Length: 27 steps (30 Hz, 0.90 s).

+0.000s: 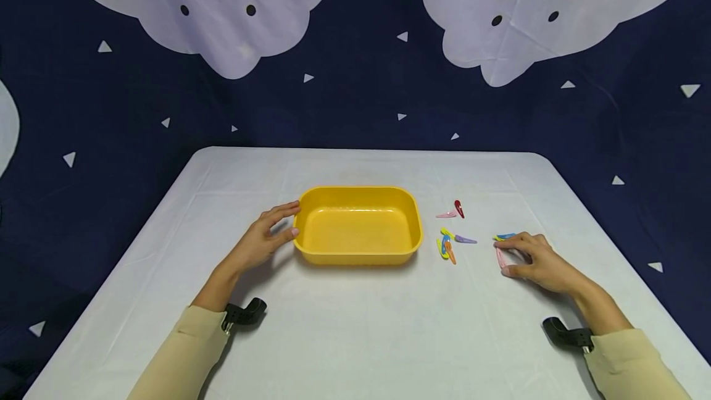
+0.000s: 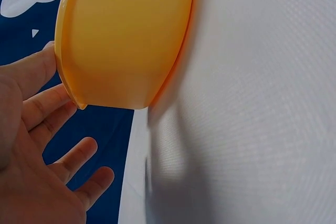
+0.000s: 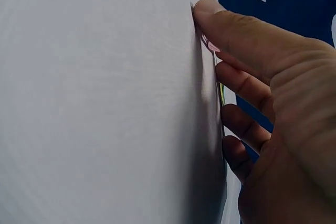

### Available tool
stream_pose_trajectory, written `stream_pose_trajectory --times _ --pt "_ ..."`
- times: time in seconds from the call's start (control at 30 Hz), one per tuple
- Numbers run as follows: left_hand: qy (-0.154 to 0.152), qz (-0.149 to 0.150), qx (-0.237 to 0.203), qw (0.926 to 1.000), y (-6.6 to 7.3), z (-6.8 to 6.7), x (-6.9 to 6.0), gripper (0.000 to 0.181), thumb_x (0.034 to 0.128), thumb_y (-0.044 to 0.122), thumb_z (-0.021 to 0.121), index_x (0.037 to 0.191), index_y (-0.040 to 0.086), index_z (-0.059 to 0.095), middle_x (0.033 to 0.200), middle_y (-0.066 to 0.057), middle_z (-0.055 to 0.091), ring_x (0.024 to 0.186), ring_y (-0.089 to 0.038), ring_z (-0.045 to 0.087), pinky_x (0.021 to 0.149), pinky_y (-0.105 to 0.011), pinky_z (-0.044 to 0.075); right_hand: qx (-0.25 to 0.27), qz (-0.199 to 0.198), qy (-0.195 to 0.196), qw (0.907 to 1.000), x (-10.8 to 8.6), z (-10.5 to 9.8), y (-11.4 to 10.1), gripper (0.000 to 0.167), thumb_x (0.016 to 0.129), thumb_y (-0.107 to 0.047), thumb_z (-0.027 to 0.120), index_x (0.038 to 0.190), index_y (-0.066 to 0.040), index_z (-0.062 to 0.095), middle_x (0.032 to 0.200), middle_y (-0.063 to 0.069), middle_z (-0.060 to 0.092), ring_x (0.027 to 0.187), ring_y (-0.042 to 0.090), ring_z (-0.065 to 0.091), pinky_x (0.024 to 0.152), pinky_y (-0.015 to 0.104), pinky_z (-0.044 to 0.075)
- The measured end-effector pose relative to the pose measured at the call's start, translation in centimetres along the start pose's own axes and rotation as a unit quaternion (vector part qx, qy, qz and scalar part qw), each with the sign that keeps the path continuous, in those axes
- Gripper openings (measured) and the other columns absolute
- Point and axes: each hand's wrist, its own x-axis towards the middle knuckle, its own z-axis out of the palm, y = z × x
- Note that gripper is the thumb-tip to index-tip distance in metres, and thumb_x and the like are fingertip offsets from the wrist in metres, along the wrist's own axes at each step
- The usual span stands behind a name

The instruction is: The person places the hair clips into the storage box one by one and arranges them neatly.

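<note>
A yellow plastic tub (image 1: 358,260) stands in the middle of the table in the head view. My left hand (image 1: 262,241) touches its left rim with the fingers fairly straight; the tub's end wall (image 2: 118,90) fills the upper left wrist view. On the right, my right hand (image 1: 541,262) pinches a pink hair clip (image 1: 500,257) by its ends between thumb and forefinger, low at the tabletop. A blue hair clip (image 1: 507,236) lies just beyond those fingers, beside a yellow one. In the right wrist view the thumb partly hides the pink clip (image 3: 212,46).
Between tub and right hand lie several hair clips: a red one (image 1: 459,208), a pale pink one (image 1: 446,215), a purple one (image 1: 465,240), an orange one (image 1: 450,253), with blue and yellow ones touching. White cloth covers the table (image 1: 361,332); a dark blue backdrop (image 1: 355,97) hangs behind.
</note>
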Motion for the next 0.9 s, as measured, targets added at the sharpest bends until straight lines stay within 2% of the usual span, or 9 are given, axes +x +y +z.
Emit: stream_pose_trajectory --times 0.27,0.53,0.73,0.9 --pt "0.000 0.002 0.003 1.0000 -0.20 0.01 0.00 0.049 0.0913 0.023 0.062 0.136 0.006 0.050 0.150 -0.007 0.040 0.139 -0.032 0.028 0.113 -0.057 0.024 -0.006 0.014 0.009 0.9999 -0.06 0.37 0.16 0.054 0.076 -0.027 0.078 0.124 -0.012 0.061 0.119 0.008 0.055 0.102 0.002 0.028 0.082 0.025 0.025" --pt "0.000 0.000 -0.002 1.0000 -0.02 -0.06 -0.02 0.050 0.0906 0.023 0.063 0.135 0.007 0.050 0.149 -0.006 0.041 0.139 -0.031 0.028 0.113 -0.056 0.024 -0.006 0.009 0.028 0.9995 -0.17 0.63 0.15 0.051 0.075 -0.025 0.079 0.121 -0.012 0.063 0.116 0.007 0.057 0.100 -0.009 0.024 0.080 0.024 0.026" --pt "-0.001 -0.003 -0.011 0.9999 -0.04 -0.06 -0.02 0.049 0.0906 0.024 0.063 0.135 0.007 0.050 0.150 -0.004 0.040 0.140 -0.030 0.028 0.114 -0.055 0.023 -0.001 0.024 0.025 0.9994 -0.18 0.50 0.05 0.048 0.077 -0.028 0.078 0.120 -0.014 0.064 0.115 0.007 0.058 0.100 -0.002 0.030 0.079 0.023 0.027" --pt "-0.003 -0.007 -0.014 0.9999 -0.02 -0.11 -0.03 0.049 0.0911 0.024 0.063 0.136 0.008 0.050 0.150 -0.003 0.040 0.141 -0.029 0.026 0.115 -0.055 0.022 0.009 0.028 0.031 0.9991 -0.01 0.24 -0.17 0.045 0.078 -0.027 0.077 0.117 -0.011 0.065 0.111 0.007 0.061 0.095 -0.001 0.034 0.077 0.020 0.030"
